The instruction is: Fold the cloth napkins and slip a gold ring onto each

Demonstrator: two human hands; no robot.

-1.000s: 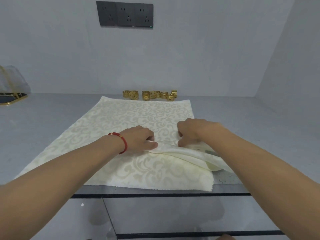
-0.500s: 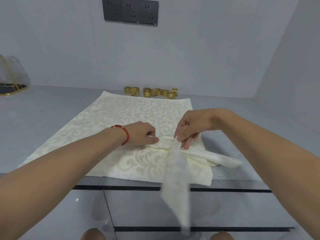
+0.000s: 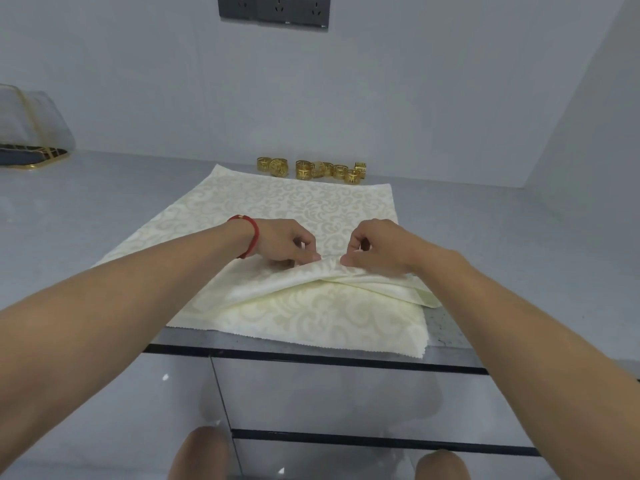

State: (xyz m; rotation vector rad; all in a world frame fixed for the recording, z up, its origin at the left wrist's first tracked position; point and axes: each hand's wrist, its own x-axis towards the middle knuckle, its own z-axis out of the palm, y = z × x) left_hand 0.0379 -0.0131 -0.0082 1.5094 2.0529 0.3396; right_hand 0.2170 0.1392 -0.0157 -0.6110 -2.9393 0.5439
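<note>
A dark row of wall sockets (image 3: 273, 10) is sitting high on the grey back wall above the bench (image 3: 104, 209), while a gold-edged tray (image 3: 33, 157) with a clear, gold-trimmed cover (image 3: 33, 121) behind it is resting at the bench's far left edge.

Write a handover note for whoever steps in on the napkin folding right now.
Left hand: pinching the raised fold of the cream napkin at its middle.
Right hand: pinching the same fold just to the right; the two grips nearly meet.
Napkin: spread on the grey counter, near edge at the counter's front, with a pleat gathered across it and one folded end trailing off to the right.
Gold rings: clustered on the counter just behind the napkin's far edge, untouched.
Done: first pleats gathered.
Left: finish folding and slip a ring on.
</note>
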